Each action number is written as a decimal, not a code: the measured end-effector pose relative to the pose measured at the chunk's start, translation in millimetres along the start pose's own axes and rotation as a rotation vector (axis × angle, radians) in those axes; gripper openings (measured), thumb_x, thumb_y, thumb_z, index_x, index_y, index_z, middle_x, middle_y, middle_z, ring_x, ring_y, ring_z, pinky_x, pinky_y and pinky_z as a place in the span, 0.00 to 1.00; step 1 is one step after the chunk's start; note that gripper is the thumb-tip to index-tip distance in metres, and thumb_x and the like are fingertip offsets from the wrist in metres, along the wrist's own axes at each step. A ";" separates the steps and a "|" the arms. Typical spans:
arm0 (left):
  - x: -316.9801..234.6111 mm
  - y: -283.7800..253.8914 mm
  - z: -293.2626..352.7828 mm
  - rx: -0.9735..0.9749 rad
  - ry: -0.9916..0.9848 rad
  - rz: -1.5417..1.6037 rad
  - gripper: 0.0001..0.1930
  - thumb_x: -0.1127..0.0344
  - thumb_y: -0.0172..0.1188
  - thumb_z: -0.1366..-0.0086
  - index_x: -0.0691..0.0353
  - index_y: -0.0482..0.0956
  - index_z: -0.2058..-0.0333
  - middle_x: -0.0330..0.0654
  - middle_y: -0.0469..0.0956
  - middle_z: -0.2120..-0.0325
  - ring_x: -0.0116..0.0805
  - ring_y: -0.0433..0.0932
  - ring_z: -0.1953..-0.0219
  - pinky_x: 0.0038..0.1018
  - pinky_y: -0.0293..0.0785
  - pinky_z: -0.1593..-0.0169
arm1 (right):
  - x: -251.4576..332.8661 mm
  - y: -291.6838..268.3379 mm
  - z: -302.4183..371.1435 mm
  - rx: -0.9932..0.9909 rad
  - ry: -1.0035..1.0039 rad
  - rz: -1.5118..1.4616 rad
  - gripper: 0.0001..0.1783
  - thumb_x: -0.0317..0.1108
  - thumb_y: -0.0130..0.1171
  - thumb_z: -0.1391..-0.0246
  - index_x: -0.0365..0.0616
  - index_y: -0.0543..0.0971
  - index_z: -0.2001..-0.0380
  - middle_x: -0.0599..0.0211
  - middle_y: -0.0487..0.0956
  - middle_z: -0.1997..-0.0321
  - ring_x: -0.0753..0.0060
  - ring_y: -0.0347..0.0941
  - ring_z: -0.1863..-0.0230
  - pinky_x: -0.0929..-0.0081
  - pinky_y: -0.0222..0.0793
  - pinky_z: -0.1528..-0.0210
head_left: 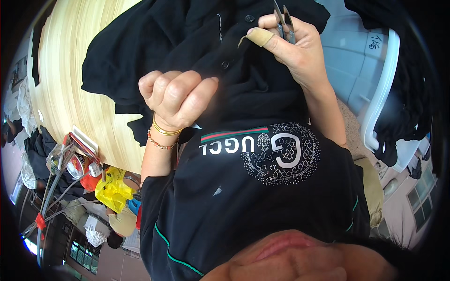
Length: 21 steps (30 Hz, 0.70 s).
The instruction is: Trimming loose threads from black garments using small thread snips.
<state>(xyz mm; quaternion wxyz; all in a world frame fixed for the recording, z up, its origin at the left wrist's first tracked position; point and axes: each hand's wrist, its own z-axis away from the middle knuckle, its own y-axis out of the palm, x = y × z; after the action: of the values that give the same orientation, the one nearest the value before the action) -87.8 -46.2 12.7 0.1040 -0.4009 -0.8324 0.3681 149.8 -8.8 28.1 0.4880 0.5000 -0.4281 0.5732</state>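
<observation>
A black garment [187, 44] with dark buttons [225, 65] lies spread in front of me, partly over the table. My left hand [178, 98], with gold-coloured bangles and a beaded bracelet at the wrist, is closed on the garment near a button; its thumb and the pinched cloth are mostly hidden. My right hand [300, 54] holds small metal scissors [284, 23], their blades pointing up between the fingers. Tan tape [260, 37] wraps the right thumb, which rests over the cloth beside another button. A pale loose thread [219, 27] lies on the fabric between the hands.
A light wooden table [70, 61] curves along the left. At the right stands a pale blue plastic bin [347, 56], with black cloth [412, 89] over its outer side. A yellow plastic bag [112, 189], metal poles [49, 196] and another person [123, 220] are at lower left.
</observation>
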 end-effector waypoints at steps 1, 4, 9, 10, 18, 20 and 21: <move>0.1 -0.9 -1.4 0.002 -0.014 0.001 0.17 0.74 0.72 0.60 0.48 0.79 0.71 0.32 0.71 0.74 0.30 0.71 0.73 0.31 0.64 0.59 | 0.6 0.0 -0.1 -0.010 -0.054 0.020 0.05 0.29 0.70 0.48 0.41 0.85 0.68 0.88 0.68 0.82 0.95 0.58 0.80 0.87 0.49 0.77; 2.2 0.9 -11.2 -0.051 -0.129 0.049 0.20 0.74 0.66 0.60 0.47 0.82 0.65 0.32 0.75 0.69 0.30 0.74 0.67 0.31 0.65 0.54 | 4.4 -2.4 2.0 -0.035 -0.106 0.076 0.04 0.29 0.70 0.48 0.41 0.85 0.69 0.88 0.67 0.83 0.95 0.57 0.80 0.87 0.49 0.78; -12.6 -24.4 -70.2 0.244 -0.322 -0.020 0.39 0.78 0.72 0.62 0.55 0.75 0.45 0.40 0.78 0.49 0.40 0.75 0.46 0.33 0.66 0.42 | 19.6 -6.1 1.0 -0.017 -0.222 0.112 0.05 0.27 0.68 0.46 0.40 0.84 0.67 0.86 0.70 0.80 0.95 0.59 0.78 0.89 0.51 0.75; -17.4 -28.9 -80.2 0.338 -0.361 -0.018 0.42 0.77 0.73 0.62 0.55 0.74 0.42 0.38 0.77 0.47 0.38 0.75 0.45 0.35 0.65 0.41 | 24.0 -7.4 1.9 0.001 -0.247 0.183 0.06 0.26 0.68 0.46 0.39 0.83 0.64 0.83 0.75 0.77 0.94 0.63 0.76 0.89 0.54 0.73; 14.4 16.3 -61.6 0.174 -0.986 1.202 0.16 0.75 0.56 0.32 0.69 0.78 0.47 0.41 0.82 0.53 0.29 0.79 0.49 0.22 0.70 0.42 | 31.7 -12.0 -2.4 0.021 -0.092 0.121 0.12 0.26 0.68 0.46 0.36 0.78 0.60 0.75 0.77 0.70 0.87 0.68 0.72 0.86 0.63 0.69; 21.5 11.6 -59.4 0.101 -1.151 1.303 0.16 0.73 0.55 0.31 0.72 0.78 0.47 0.44 0.82 0.54 0.30 0.79 0.50 0.23 0.70 0.42 | 33.6 -6.4 -2.2 -0.056 -0.358 0.242 0.14 0.30 0.66 0.42 0.35 0.77 0.55 0.73 0.77 0.63 0.84 0.70 0.67 0.84 0.65 0.65; 25.5 11.2 -55.7 0.064 -1.243 1.343 0.15 0.73 0.55 0.31 0.72 0.78 0.48 0.45 0.82 0.54 0.30 0.80 0.50 0.23 0.71 0.42 | 29.7 -10.4 -1.7 -0.022 -0.364 0.226 0.16 0.30 0.64 0.41 0.36 0.76 0.52 0.68 0.77 0.59 0.81 0.71 0.64 0.82 0.67 0.62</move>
<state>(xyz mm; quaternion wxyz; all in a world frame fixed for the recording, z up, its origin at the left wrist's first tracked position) -71.9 6.8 41.3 -0.5876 -0.5274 -0.3197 0.5238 159.1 -1.7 57.4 0.3409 0.5385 -0.5689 0.5197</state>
